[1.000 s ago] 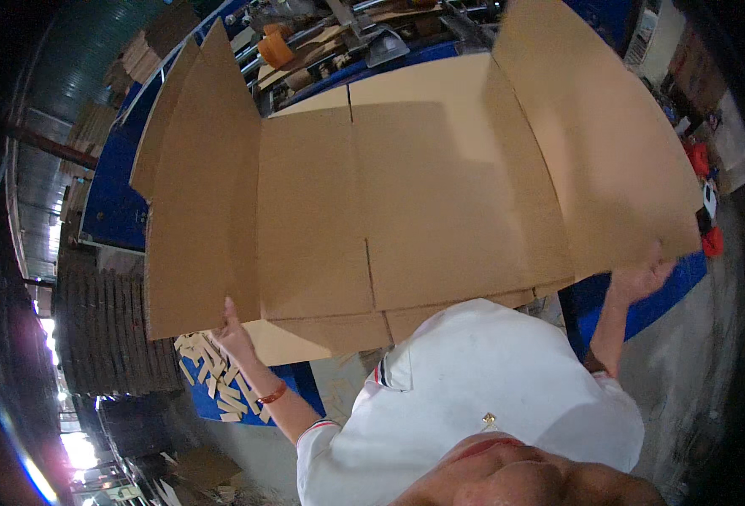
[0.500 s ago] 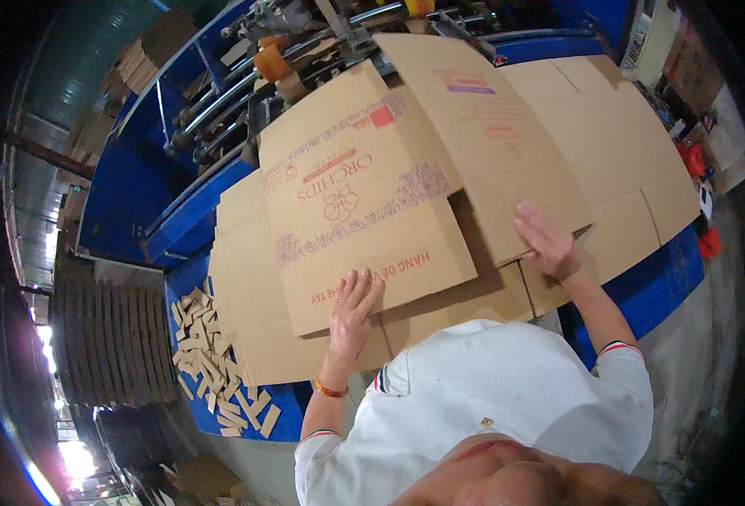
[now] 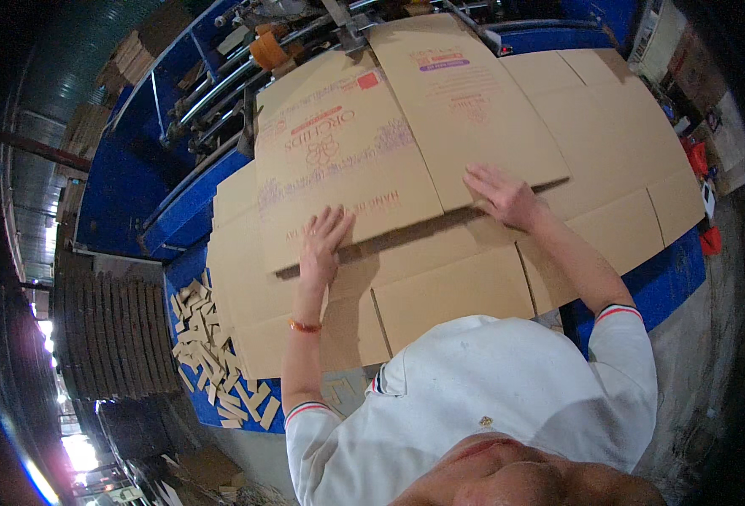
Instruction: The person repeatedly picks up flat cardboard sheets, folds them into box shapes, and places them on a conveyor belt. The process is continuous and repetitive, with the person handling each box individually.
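A folded brown carton [image 3: 347, 169] with red and purple print lies with its two upper panels side by side, the far end reaching in among the rollers. My left hand [image 3: 323, 240] rests on the near edge of its left panel, fingers stretched and apart. On the near edge of the right panel, my right hand [image 3: 505, 196] lies with fingers extended and the thumb side at the seam between the panels. Underneath is a larger plain cardboard sheet [image 3: 440, 287] with crease lines and slots, spread across the blue table.
A blue machine frame [image 3: 128, 185] holds metal roller shafts and an orange wheel [image 3: 268, 51] at the far side. Small cardboard offcuts [image 3: 212, 354] are heaped on the table's left end. Beyond them stands a tall stack of cardboard [image 3: 107, 333]. Red items [image 3: 697, 160] show at the right.
The folded carton has slid away from me toward the rollers, and both hands moved forward with it. Its right panel, raised and askew before, now lies flatter beside the left one.
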{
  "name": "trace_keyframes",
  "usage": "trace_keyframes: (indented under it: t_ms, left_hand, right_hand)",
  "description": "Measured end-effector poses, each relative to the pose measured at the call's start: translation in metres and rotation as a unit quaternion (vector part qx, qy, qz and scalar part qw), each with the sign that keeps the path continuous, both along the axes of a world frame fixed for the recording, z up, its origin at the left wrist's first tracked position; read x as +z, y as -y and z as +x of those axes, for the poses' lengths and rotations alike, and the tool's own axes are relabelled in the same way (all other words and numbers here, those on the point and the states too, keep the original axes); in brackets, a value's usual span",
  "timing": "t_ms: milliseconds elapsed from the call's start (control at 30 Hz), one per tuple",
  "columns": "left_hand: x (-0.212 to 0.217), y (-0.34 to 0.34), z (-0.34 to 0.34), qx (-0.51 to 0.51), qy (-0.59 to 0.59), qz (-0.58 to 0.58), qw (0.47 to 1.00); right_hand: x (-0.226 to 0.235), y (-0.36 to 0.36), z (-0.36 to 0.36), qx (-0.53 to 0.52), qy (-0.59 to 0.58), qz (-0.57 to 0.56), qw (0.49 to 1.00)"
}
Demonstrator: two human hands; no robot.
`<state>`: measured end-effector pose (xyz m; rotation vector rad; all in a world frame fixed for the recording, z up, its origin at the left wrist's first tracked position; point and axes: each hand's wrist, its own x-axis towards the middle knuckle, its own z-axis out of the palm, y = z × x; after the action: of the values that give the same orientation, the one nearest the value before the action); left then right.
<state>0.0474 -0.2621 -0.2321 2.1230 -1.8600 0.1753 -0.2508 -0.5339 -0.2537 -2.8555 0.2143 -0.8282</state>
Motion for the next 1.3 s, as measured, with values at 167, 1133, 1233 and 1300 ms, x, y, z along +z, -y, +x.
trace_keyframes:
  t_ms: [167,1133,1233,1300]
  left_hand:
    - [-0.003,0.073,0.058,0.071,0.077,0.015,0.994]
    - [0.05,-0.185,0.164,0.662,0.099,-0.073,0.739]
    - [0.102,-0.178,0.152,0.634,0.075,-0.03,0.769]
    - [0.156,-0.197,0.155,0.555,-0.131,0.036,0.821]
  right_hand:
    - [-0.003,0.071,0.062,-0.018,0.049,-0.022,0.998]
    - [-0.022,0.088,-0.014,-0.262,-0.047,0.048,0.963]
    - [-0.014,0.078,-0.022,-0.259,-0.058,0.051,0.963]
    - [-0.008,0.067,-0.037,-0.26,-0.078,0.035,0.962]
